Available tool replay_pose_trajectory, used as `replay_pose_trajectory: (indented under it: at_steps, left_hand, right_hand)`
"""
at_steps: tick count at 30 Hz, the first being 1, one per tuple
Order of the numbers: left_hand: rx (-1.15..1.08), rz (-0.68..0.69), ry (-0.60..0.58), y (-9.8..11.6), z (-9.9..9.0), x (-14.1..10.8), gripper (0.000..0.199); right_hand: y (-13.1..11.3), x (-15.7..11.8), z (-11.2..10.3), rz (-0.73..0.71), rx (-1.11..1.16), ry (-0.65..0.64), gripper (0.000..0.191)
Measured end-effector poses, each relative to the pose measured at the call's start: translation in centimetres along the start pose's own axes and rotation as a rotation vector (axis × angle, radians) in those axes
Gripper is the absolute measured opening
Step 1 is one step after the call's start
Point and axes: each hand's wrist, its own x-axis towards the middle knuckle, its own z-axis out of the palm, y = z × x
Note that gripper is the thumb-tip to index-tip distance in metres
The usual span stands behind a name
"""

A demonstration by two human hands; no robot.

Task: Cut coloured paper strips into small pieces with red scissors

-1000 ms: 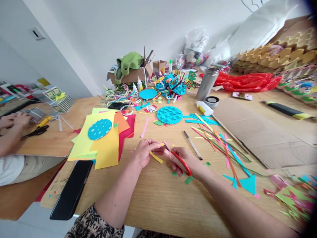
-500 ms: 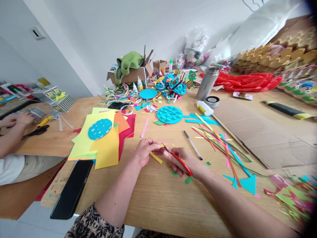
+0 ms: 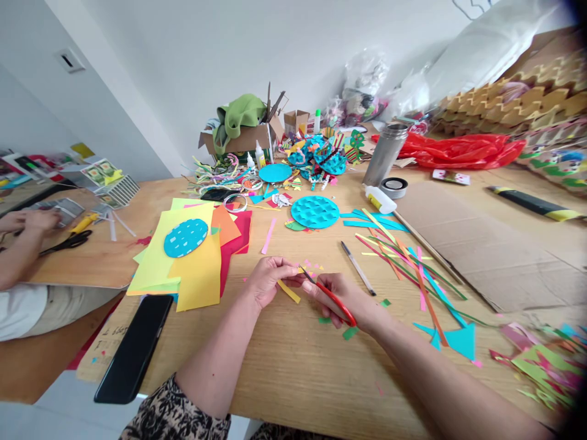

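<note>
My left hand (image 3: 271,282) pinches a narrow yellow paper strip (image 3: 288,291), whose loose end hangs below the fingers. In my right hand (image 3: 345,299) is a pair of red-handled scissors (image 3: 337,304), its dark blades pointing toward my left fingertips. The blade tips meet the strip's end there; the exact contact is too small to make out. Tiny pink and yellow paper bits (image 3: 313,265) lie just beyond the blades. Green paper scraps (image 3: 350,333) rest under and beside my right hand.
Coloured paper sheets (image 3: 198,281) and a phone (image 3: 134,348) lie left. Ahead are blue discs (image 3: 315,212), a pen (image 3: 358,268) and a steel flask (image 3: 386,154). Paper strips (image 3: 419,275) and cardboard (image 3: 495,244) lie right. Another person's hands (image 3: 34,220) work at far left.
My hands, the scissors and the strip hold almost the same position. The view has shifted very slightly. The other person's hands at far left have moved a little.
</note>
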Motion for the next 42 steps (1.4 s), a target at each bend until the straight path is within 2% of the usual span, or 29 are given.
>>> replay_pose_trajectory:
  at_steps: [11, 26, 42]
  left_hand:
    - [0.015, -0.025, -0.007, 0.04, -0.30, 0.14, 0.018]
    - [-0.008, -0.058, -0.056, 0.13, -0.49, 0.15, 0.017]
    - [0.016, -0.079, -0.038, 0.33, -0.38, -0.05, 0.019]
  right_hand:
    - [0.17, 0.09, -0.05, 0.003, -0.021, -0.025, 0.049]
    - [0.21, 0.05, -0.12, -0.020, 0.018, -0.088, 0.049]
    - [-0.05, -0.12, -0.09, 0.007, -0.038, -0.041, 0.050]
